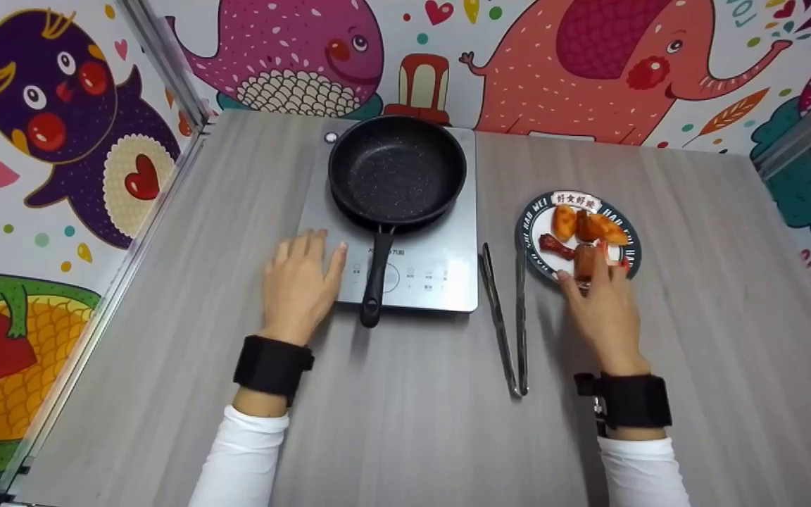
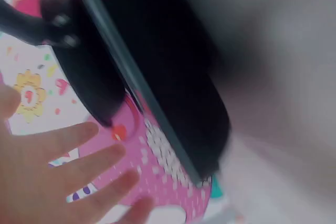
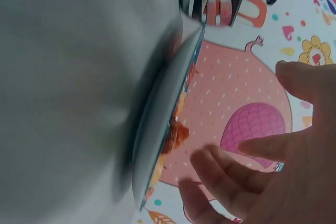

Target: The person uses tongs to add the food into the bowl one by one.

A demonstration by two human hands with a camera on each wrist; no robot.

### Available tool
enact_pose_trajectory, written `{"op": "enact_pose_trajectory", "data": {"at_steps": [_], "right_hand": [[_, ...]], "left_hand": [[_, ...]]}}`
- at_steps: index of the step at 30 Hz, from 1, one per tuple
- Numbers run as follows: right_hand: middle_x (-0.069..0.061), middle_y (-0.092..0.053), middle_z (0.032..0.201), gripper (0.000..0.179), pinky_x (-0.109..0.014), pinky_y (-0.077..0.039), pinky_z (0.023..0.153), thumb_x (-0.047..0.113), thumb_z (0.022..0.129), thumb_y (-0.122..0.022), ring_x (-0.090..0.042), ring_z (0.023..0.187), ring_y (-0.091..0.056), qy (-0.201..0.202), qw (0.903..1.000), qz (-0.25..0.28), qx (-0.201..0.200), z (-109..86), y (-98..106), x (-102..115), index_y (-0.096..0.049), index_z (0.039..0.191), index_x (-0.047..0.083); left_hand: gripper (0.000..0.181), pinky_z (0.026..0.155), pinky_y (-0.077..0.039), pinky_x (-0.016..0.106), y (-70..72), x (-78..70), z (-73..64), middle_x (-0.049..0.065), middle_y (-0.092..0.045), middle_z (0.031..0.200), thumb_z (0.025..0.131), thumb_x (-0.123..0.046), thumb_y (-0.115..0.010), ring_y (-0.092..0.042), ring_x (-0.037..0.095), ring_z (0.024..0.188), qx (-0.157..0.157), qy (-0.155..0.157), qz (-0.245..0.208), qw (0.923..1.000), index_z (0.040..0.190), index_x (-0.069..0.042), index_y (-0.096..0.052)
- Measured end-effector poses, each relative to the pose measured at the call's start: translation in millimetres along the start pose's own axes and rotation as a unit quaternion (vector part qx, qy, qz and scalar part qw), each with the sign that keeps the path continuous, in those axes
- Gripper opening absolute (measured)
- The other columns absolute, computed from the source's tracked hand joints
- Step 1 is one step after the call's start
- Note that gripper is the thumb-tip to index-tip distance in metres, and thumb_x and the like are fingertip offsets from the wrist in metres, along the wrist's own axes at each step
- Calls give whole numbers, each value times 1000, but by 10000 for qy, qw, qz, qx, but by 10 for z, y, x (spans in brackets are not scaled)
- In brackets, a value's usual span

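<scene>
A black frying pan (image 1: 398,169) sits on a silver induction cooktop (image 1: 441,232), its handle pointing toward me. Beside the cooktop's left edge is my left hand (image 1: 300,282), fingers spread and holding nothing. My right hand (image 1: 608,313) hovers over the near rim of a round plate (image 1: 529,243), its fingers loosely bent. In the right wrist view a gap shows between the right fingers (image 3: 220,171) and the food. On the plate are a small drumstick (image 1: 555,246), orange-brown wing-like pieces (image 1: 564,222) and a brown chunk (image 1: 583,263), partly hidden by the fingers.
Metal tongs (image 1: 498,317) lie spread between cooktop and plate, hinge end toward me. The grey wood-grain table (image 1: 405,422) is bordered by cartoon-printed panels (image 1: 553,70) behind and at the sides. A metal frame rail (image 1: 96,331) runs along the left.
</scene>
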State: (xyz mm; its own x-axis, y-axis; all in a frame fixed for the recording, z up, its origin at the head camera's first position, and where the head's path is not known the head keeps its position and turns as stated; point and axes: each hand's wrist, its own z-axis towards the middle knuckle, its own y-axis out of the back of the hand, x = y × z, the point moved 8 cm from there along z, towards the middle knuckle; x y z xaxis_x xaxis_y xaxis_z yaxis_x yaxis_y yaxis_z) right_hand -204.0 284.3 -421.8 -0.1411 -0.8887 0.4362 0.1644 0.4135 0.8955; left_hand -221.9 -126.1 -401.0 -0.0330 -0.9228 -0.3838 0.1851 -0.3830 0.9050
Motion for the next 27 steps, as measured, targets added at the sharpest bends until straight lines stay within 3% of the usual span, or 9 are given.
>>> {"op": "enact_pose_trajectory", "data": {"at_steps": [4, 6, 7, 9, 12, 14, 22, 25, 27], "right_hand": [[-30, -38, 128, 75, -60, -34, 85, 55, 88, -40, -49, 108, -41, 82, 9986, 301, 431, -91, -111, 82, -21, 140, 4], [-30, -44, 123, 76, -58, -35, 86, 56, 88, -39, -48, 105, -45, 121, 9968, 387, 694, -129, -177, 128, -25, 138, 2], [-29, -48, 119, 76, -57, -37, 83, 57, 87, -39, -47, 101, -49, 116, 9953, 423, 858, -149, -219, 148, -27, 137, 1], [-27, -55, 110, 74, -54, -41, 79, 58, 87, -39, -43, 94, -53, 104, 9919, 478, 1171, -186, -310, 184, -34, 132, 0], [-23, -58, 107, 68, -50, -43, 78, 57, 86, -41, -39, 93, -55, 111, 9870, 525, 1516, -232, -444, 232, -45, 123, 0], [-21, -59, 106, 64, -48, -43, 77, 57, 86, -42, -37, 92, -56, 154, 9856, 481, 1614, -258, -516, 254, -51, 115, 0], [-11, -61, 85, 56, -39, -44, 60, 58, 82, -50, -26, 71, -56, 329, 9855, 194, 1651, -313, -644, 341, -57, 95, 4], [-10, -56, 79, 61, -36, -40, 54, 63, 77, -51, -25, 65, -52, 297, 9842, -22, 1746, -310, -664, 373, -52, 92, 4], [-12, -55, 82, 69, -35, -40, 54, 67, 73, -52, -25, 67, -51, 271, 9827, -186, 1820, -315, -679, 396, -50, 97, 3]], "left_hand": [[60, 75, -46, 40, -87, -169, -38, 3, -62, 102, 90, -58, -25, -57, 24, 90, 181, 119, -1078, 9939, 119, -15, -55], [58, 68, -47, 37, -180, -213, -53, -1, -64, 88, 90, -58, -27, -60, 20, 78, 522, 337, -1802, 9817, 113, -16, -59], [57, 65, -46, 35, -243, -235, -64, -2, -65, 82, 89, -59, -28, -60, 19, 72, 785, 457, -2294, 9691, 111, -16, -60], [57, 65, -47, 36, -384, -294, -95, 1, -65, 78, 89, -58, -31, -61, 21, 68, 1398, 703, -3470, 9247, 110, -13, -59], [58, 69, -48, 37, -561, -400, -164, 11, -66, 82, 88, -56, -38, -64, 28, 68, 2168, 1047, -4979, 8332, 114, -7, -55], [59, 67, -49, 37, -637, -459, -202, 16, -65, 86, 87, -54, -42, -64, 31, 67, 2448, 1149, -5572, 7851, 120, -5, -50], [53, 42, -42, 23, -772, -521, -225, 9, -57, 67, 88, -44, -50, -54, 17, 47, 2480, 1552, -6801, 6722, 121, -1, -48], [46, 40, -40, 21, -772, -561, -196, 2, -48, 56, 90, -39, -49, -46, 12, 42, 2375, 1551, -7191, 6344, 116, -1, -50], [40, 38, -38, 21, -771, -584, -188, 0, -41, 52, 90, -36, -49, -41, 11, 38, 2325, 1550, -7366, 6159, 110, -1, -51]]}}
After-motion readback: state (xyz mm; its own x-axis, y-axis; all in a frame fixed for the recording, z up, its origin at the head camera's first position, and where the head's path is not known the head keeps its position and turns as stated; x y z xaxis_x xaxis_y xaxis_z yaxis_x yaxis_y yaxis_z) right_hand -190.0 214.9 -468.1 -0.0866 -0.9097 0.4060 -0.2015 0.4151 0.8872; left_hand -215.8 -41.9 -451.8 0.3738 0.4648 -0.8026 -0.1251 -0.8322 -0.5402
